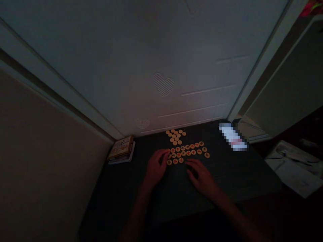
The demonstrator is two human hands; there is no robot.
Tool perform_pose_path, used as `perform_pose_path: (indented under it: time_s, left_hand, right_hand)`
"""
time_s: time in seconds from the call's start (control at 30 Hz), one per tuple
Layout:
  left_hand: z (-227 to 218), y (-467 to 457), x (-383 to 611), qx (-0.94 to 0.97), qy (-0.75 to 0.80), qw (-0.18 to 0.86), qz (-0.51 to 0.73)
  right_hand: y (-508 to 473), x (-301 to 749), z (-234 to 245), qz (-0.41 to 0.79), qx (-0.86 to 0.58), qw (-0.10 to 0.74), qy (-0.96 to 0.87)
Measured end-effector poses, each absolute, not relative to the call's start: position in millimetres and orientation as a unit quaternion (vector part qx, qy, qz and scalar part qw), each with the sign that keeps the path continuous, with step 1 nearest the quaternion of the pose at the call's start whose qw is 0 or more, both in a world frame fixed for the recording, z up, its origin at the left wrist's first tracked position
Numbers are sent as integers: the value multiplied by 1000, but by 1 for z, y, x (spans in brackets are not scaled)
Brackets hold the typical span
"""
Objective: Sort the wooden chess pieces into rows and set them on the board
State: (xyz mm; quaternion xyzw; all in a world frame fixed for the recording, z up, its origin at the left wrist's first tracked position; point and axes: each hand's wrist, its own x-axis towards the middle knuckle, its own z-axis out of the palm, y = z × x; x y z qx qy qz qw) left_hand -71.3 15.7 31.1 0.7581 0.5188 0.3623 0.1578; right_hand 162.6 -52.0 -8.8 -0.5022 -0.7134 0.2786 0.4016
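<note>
Several round wooden game pieces with dark markings (188, 151) lie face up in rows on a dark table (239, 174). Behind them sits a loose cluster of plain round pieces (175, 135). My left hand (156, 166) rests at the left end of the rows, fingers curled, fingertips touching the nearest pieces. My right hand (200, 176) lies flat on the table just in front of the rows, fingers stretched toward them and holding nothing. The scene is very dim.
A small printed box on a flat lid (121, 149) stands at the table's back left corner. A blurred white object (233, 136) lies at the back right. A pale door with heart patterns (164, 84) rises behind the table. Papers (292, 164) lie to the right.
</note>
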Motion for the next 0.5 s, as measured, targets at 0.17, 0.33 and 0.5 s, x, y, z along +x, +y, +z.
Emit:
perform_pose_path:
  time_s: [0.17, 0.33, 0.5]
  left_hand:
    - [29, 117, -78, 849, 465, 67, 241]
    - [22, 150, -83, 865, 458, 60, 195]
    - [16, 115, -105, 842, 509, 18, 176]
  right_hand:
    - [-53, 163, -8, 280, -504, 423, -699]
    - [-51, 164, -7, 276, -500, 438, -695]
    - [-53, 164, -6, 277, -496, 437, -697]
